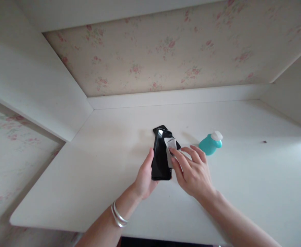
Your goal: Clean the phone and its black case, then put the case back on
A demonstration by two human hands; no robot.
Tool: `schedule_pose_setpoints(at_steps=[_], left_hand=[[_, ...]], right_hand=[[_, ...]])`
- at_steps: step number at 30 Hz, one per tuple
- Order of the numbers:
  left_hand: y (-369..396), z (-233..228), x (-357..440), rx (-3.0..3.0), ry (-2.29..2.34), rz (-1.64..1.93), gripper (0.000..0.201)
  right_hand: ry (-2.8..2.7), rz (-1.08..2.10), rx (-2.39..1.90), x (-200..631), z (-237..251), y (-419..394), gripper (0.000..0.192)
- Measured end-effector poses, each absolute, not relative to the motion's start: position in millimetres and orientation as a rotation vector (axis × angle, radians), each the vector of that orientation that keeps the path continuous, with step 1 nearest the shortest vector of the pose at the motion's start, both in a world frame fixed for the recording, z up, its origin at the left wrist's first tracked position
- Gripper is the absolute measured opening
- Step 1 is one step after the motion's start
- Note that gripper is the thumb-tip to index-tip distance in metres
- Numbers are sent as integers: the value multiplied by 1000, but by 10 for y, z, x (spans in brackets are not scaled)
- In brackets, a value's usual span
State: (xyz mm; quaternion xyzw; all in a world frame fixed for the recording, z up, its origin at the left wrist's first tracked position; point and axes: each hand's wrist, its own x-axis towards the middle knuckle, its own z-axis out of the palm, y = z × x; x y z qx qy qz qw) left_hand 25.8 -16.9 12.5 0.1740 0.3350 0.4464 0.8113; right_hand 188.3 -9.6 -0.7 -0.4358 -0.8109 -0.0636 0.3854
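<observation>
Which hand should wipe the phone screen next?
Probably the right hand: its fingers already press the small grey cloth against the black phone. The left hand is busy holding the phone steady.

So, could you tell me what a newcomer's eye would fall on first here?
Mid-desk, the left hand holds a black phone while the right hand presses a grey cloth on its screen. Just right stands a teal bottle on the white desk.
</observation>
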Motion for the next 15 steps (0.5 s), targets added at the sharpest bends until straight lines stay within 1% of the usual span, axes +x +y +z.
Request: schedule_pose_setpoints(at_steps=[4, 9, 12, 15], left_hand=[[-168, 131, 253, 377, 672, 989, 58], [-135, 135, 185, 348, 591, 1079, 60], [-131, 140, 146, 338, 644, 1069, 63], [-148, 134, 155, 361, 637, 1013, 63]], right_hand=[[-2155, -24, -1116, 1878, -79, -98, 38], [-2361, 137, -921, 1791, -91, -217, 35], [-2412, 139, -778, 1748, -75, -265, 39], [-2445, 73, -768, 1751, -77, -255, 41]])
